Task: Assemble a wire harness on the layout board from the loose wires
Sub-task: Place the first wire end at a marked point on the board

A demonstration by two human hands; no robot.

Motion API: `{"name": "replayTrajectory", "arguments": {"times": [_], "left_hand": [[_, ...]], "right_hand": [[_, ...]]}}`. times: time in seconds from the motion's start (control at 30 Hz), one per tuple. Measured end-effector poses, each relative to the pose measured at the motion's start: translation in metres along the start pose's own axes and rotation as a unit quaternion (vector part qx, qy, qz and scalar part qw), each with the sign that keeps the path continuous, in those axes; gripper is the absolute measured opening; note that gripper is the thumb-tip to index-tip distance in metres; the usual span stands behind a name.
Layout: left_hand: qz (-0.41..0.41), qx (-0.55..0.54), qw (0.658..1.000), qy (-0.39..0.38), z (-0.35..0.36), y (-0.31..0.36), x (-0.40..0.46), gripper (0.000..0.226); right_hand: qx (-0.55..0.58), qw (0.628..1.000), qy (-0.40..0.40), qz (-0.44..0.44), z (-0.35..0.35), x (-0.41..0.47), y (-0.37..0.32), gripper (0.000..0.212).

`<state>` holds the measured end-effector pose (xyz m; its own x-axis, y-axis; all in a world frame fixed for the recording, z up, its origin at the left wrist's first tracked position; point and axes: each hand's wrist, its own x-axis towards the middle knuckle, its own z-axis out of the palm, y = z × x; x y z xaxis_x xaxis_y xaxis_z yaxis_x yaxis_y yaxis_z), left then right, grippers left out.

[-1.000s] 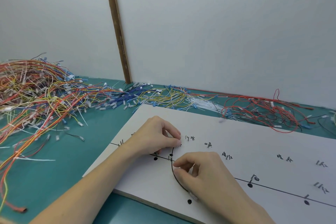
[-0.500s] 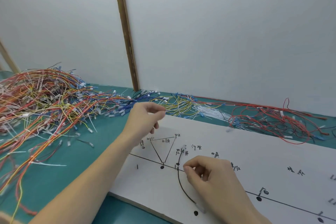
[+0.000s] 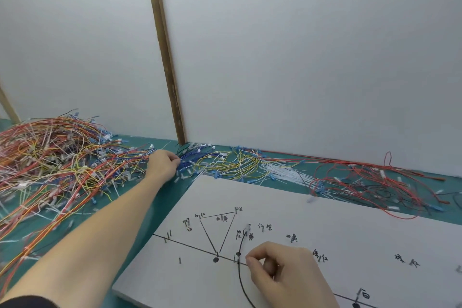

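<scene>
Two hands are at work. The left hand reaches over the green desk into the blue wires at the edge of the tangled pile, fingers curled on them. The right hand pinches one black wire lying curved on the one white layout board, beside three black dots.

The left hand's fingertips are buried in the wire pile, the black wire and board run off the bottom edge, and the board's handwritten labels are illegible.
</scene>
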<state>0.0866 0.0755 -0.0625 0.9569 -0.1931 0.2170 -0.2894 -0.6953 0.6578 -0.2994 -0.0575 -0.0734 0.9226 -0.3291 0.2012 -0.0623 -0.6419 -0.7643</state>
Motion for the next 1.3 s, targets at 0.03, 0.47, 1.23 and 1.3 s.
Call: {"name": "replayTrajectory", "arguments": {"times": [0.03, 0.47, 1.23, 1.3], "left_hand": [[0.005, 0.005, 1.0, 0.001, 0.002, 0.005, 0.002, 0.016], [-0.031, 0.093, 0.995, -0.033, 0.027, 0.024, 0.017, 0.012], [-0.152, -0.319, 0.935, 0.041, -0.032, 0.045, 0.038, 0.013], [-0.124, -0.313, 0.942, -0.02, -0.038, 0.05, 0.037, 0.012]], "right_hand": [[-0.002, 1.0, -0.003, 0.001, 0.001, 0.0, 0.0, 0.022], [-0.001, 1.0, -0.014, 0.013, 0.006, 0.001, 0.001, 0.015], [-0.006, 0.999, -0.016, 0.038, 0.007, 0.001, -0.002, 0.017], [-0.003, 0.999, -0.016, 0.037, 0.007, 0.0, -0.002, 0.016]]}}
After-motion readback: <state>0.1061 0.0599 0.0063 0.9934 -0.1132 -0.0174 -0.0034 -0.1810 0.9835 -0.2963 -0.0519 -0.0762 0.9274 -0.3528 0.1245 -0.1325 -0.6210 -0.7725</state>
